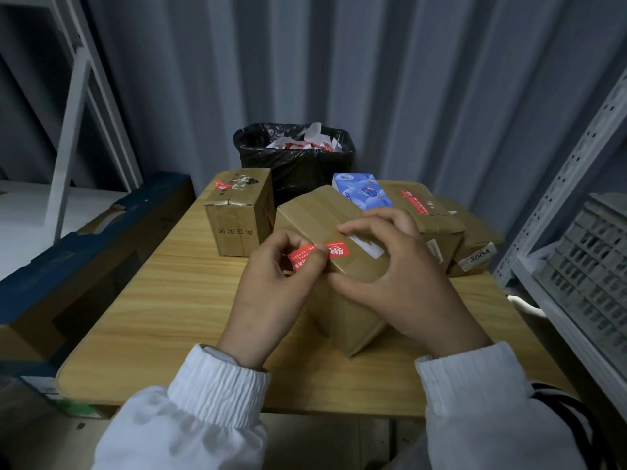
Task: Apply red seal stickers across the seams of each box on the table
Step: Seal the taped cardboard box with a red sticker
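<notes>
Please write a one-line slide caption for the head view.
Both hands press a red seal sticker over the edge of a cardboard box on the wooden table.

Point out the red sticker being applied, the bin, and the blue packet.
red sticker (317, 254): head view, on its printed middle, over the box edge.
bin (295, 171): head view, on the black liner's front wall.
blue packet (364, 191): head view, on its printed top face.

Brown cardboard boxes on the table (142, 310): four, namely the held box (342, 266), the left box (237, 212), the right box (427, 215), the far-right box (478, 245); one blue carton (363, 191); red seal stickers in view: three (315, 254) (224, 185) (415, 201); one black-lined bin (295, 157); two hands (271, 290) (403, 276).
</notes>
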